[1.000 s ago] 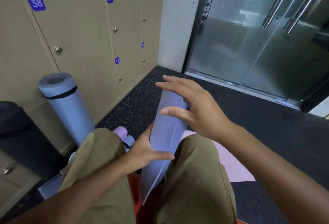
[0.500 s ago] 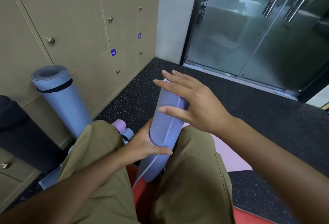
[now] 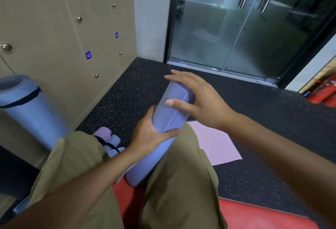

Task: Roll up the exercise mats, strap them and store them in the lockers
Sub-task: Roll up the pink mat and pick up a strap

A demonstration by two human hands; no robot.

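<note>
Mat (image 3: 163,125) rolled, tilted between our knees.
Left hand (image 3: 151,136) curls round its middle; right hand (image 3: 198,99) caps the top edge, fingers (image 3: 177,78) spread nearly straight. Beyond them, bare floor (image 3: 254,105).

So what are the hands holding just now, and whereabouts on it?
A rolled purple mat, standing between the knees. The left hand grips it around the middle; the right hand rests over its top end, thumb against the side.

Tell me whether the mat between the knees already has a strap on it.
No: the purple mat, held by both hands, shows no strap.
</note>
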